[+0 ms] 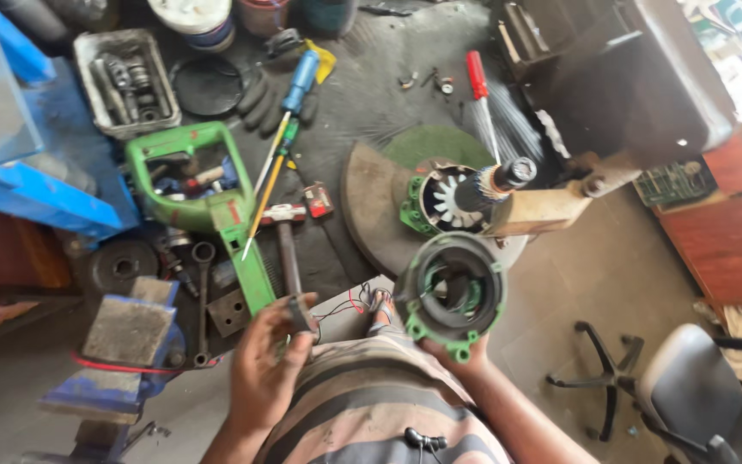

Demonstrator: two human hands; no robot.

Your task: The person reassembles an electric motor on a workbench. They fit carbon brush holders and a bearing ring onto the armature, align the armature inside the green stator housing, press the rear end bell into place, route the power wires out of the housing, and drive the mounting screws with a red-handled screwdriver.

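My right hand [455, 354] holds up a round green motor housing [453, 292] with dark windings inside, its open end facing me. My left hand [268, 365] grips the lower end of a hammer handle [289, 271] whose head [283, 213] lies on the dark mat. Thin red and black wires [347, 305] trail between the two hands. Just beyond the housing, a motor rotor with a white fan [461, 199] sits in a green-rimmed part on a round disc [371, 206].
On the mat lie a green tool casing [195, 185], two screwdrivers [281, 129], a red-handled tool [481, 94], a spanner [202, 296] and a tray of metal parts [126, 82]. A blue vice [126, 344] stands at left, a swivel chair [680, 391] at right.
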